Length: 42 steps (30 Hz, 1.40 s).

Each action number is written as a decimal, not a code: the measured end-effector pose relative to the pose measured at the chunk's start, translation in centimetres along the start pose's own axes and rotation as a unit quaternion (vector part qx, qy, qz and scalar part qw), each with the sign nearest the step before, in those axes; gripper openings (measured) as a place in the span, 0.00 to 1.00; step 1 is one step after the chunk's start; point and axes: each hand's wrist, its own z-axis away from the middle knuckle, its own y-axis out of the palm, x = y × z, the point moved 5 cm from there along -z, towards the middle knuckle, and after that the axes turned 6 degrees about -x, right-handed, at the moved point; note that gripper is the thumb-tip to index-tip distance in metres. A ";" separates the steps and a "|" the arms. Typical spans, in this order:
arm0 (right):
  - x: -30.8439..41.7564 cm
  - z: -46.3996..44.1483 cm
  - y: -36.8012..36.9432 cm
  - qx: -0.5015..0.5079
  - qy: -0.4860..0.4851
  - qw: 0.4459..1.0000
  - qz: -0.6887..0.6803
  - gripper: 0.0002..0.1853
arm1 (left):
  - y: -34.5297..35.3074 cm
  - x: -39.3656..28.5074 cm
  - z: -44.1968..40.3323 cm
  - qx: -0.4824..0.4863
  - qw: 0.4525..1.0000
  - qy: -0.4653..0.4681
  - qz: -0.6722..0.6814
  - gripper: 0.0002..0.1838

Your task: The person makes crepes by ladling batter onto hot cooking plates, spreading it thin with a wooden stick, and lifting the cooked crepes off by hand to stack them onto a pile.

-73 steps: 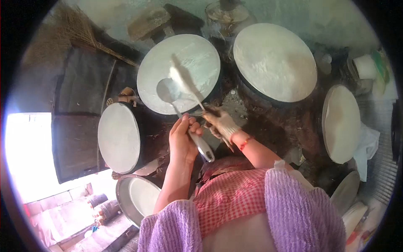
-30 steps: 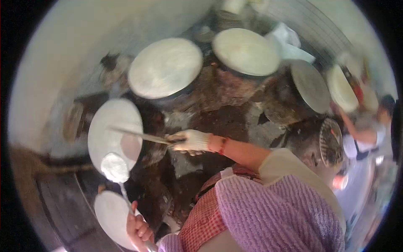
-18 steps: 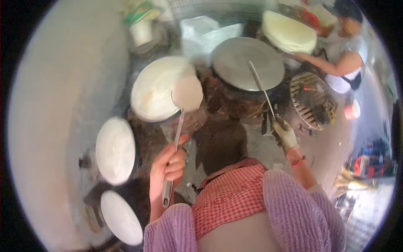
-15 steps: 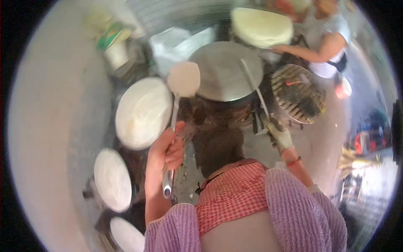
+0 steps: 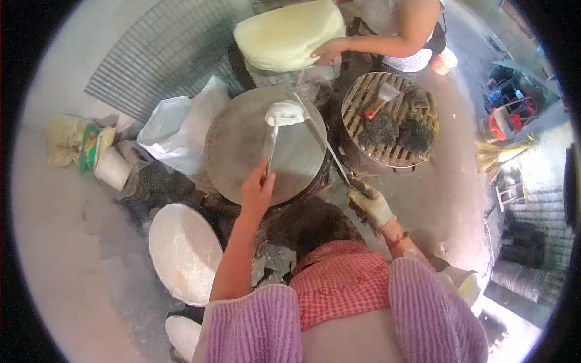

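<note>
My left hand is closed around the handle of a ladle. Its bowl, coated in white batter, is over the large round griddle, right of the middle; whether it touches the surface I cannot tell. In a worn, stained glove, my right hand grips a long, thin, flat stick-like tool. That tool slants up and left across the griddle's right side, its tip near the ladle bowl.
A wide basin of white batter stands at lower left. White plastic sheeting lies beside the griddle. On the right, a slatted round rack holds dark pads and a red-handled scraper. Beyond, a co-worker's hand touches a pale yellow stack.
My view has turned. The ladle has gone from beside the batter basin to over the griddle, with my left hand reaching forward. My right hand still holds the long tool across the griddle.
</note>
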 end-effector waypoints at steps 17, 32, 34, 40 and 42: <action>6.7 -8.8 12.1 -0.042 -0.184 0.904 0.383 0.19 | -0.1 8.5 1.3 -0.246 0.447 -0.461 0.726 0.16; 8.8 -11.0 15.8 -0.011 -0.171 0.829 0.533 0.21 | -18.3 8.3 19.9 -0.412 0.612 -0.451 0.503 0.23; 9.5 -8.3 12.8 -0.036 -0.144 0.896 0.420 0.21 | -19.5 7.7 22.0 -0.444 0.590 -0.455 0.498 0.24; 7.1 -8.7 17.6 -0.003 -0.078 0.931 0.358 0.21 | -19.3 9.1 24.2 -0.431 0.605 -0.452 0.494 0.23; 8.6 -8.6 18.1 0.023 -0.071 0.934 0.351 0.21 | -18.6 9.3 23.7 -0.433 0.590 -0.449 0.513 0.22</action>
